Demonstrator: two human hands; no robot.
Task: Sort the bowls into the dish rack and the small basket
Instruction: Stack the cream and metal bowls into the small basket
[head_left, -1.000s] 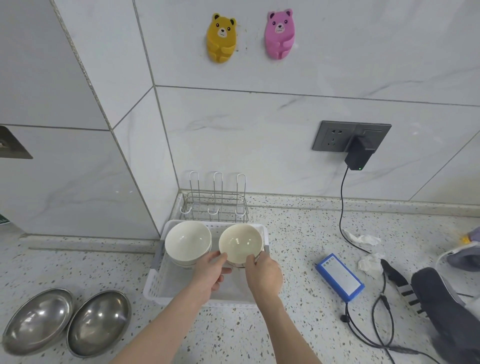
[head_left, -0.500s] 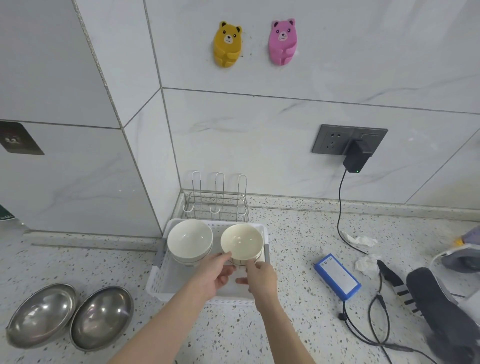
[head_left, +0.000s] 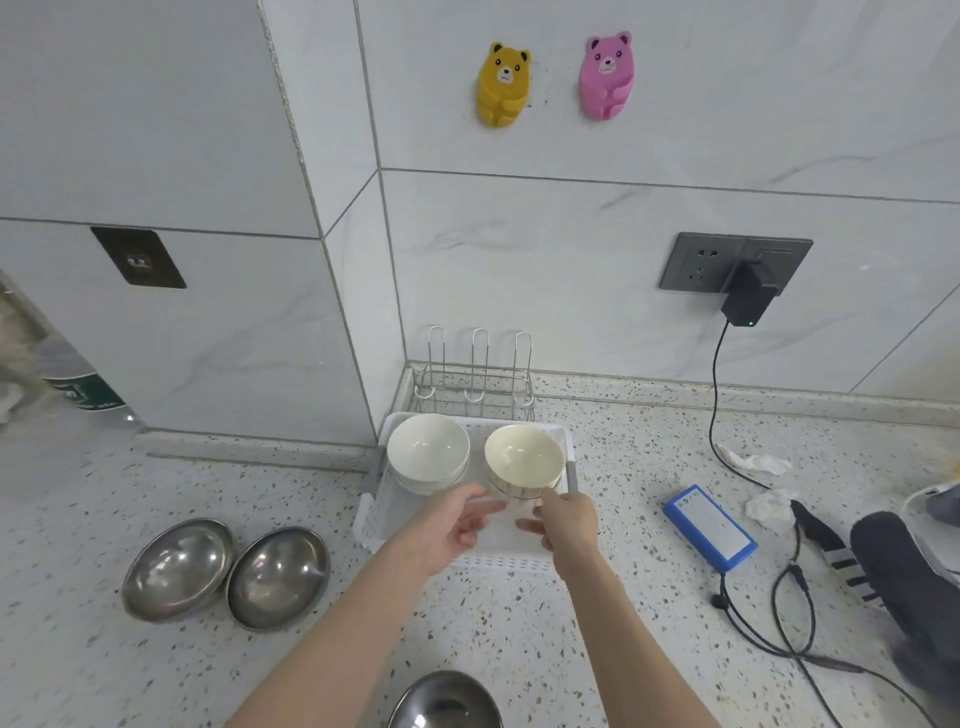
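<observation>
A white plastic basket (head_left: 382, 512) sits on the counter near the wall corner. Inside it a stack of white bowls (head_left: 428, 453) stands on the left and a cream bowl (head_left: 524, 458) on top of another on the right. Behind the basket is an empty wire dish rack (head_left: 475, 385). My left hand (head_left: 453, 526) and right hand (head_left: 567, 519) hover over the basket's front part, just in front of the cream bowl, fingers relaxed and holding nothing. Two steel bowls (head_left: 176, 569) (head_left: 278, 578) lie on the counter to the left, and a third steel bowl (head_left: 445, 701) shows at the bottom edge.
A blue battery pack (head_left: 709, 527) lies right of the basket with black cables (head_left: 789, 608) and crumpled tissue (head_left: 756, 460). A charger (head_left: 745, 301) is plugged into the wall socket. Dark cloth items (head_left: 904, 571) fill the far right.
Both hands have let go of the cream bowl and drawn back toward me; the bowl stays in the basket. The view has shifted, so a third steel bowl now shows.
</observation>
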